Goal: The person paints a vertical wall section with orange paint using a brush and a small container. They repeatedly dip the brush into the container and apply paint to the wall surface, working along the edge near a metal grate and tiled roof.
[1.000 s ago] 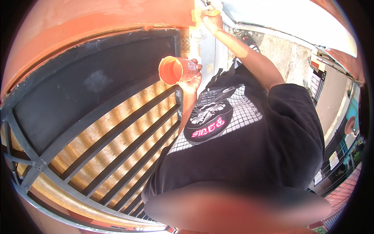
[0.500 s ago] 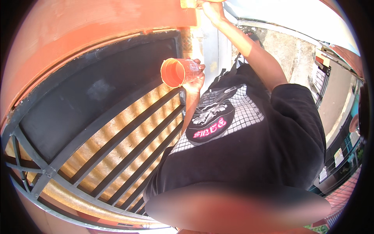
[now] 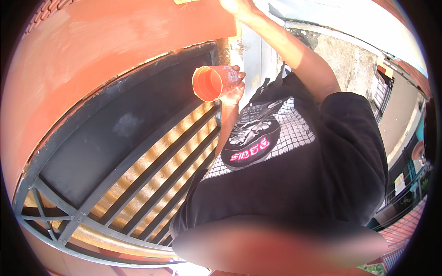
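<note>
My left hand [image 3: 234, 94] is closed around an orange plastic cup [image 3: 211, 83] streaked with pale paint, its mouth facing the camera and orange inside. My right hand [image 3: 234, 6], washed out by sunlight, reaches up to the top edge, gripping a yellowish brush [image 3: 186, 2] whose bristles touch the orange painted wall [image 3: 119, 37]. Below the wall and left of the cup is a dark metal gate panel [image 3: 129, 106].
Angled gate bars [image 3: 156, 170] with gold corrugated sheet behind fill the lower left. A pale post [image 3: 252, 50] stands beyond the cup. At right are weathered concrete [image 3: 343, 60], a railing and greenery. My black T-shirt fills the lower middle.
My right hand has moved up and left along the orange wall with the brush. The cup shifts only slightly, and the whole view has moved a little.
</note>
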Available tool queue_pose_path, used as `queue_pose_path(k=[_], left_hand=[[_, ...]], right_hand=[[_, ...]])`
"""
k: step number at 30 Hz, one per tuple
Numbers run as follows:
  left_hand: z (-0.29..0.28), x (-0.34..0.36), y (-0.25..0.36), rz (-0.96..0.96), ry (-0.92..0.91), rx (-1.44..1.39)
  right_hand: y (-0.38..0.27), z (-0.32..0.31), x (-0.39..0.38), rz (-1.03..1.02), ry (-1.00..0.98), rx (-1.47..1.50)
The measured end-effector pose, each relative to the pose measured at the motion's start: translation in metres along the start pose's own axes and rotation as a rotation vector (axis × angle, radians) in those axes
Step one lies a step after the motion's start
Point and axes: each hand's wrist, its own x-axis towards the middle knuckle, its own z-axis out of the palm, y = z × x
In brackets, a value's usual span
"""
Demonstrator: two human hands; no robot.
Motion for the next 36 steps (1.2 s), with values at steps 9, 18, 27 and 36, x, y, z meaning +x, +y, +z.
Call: queue_pose_path(k=[9, 18, 27, 36], left_hand=[[0.04, 0.036, 0.015, -0.018, 0.007, 0.004], [0.032, 0.036, 0.017, -0.007, 0.043, -0.011], [0.037, 0.045, -0.007, -0.085, -0.006, -0.009], [0.018, 0.056, -0.01, -0.129, -0.079, -0.052]], right_hand=[[0.099, -0.062, -0.004, 0.278, 0.179, -0.682], [-0.004, 0.004, 0.018, 0.147, -0.136, -0.106], [0.025, -0.053, -0.011, -0.093, 0.025, -0.653], [-0.031, 0.024, -0.01, -0.132, -0.105, -0.18]])
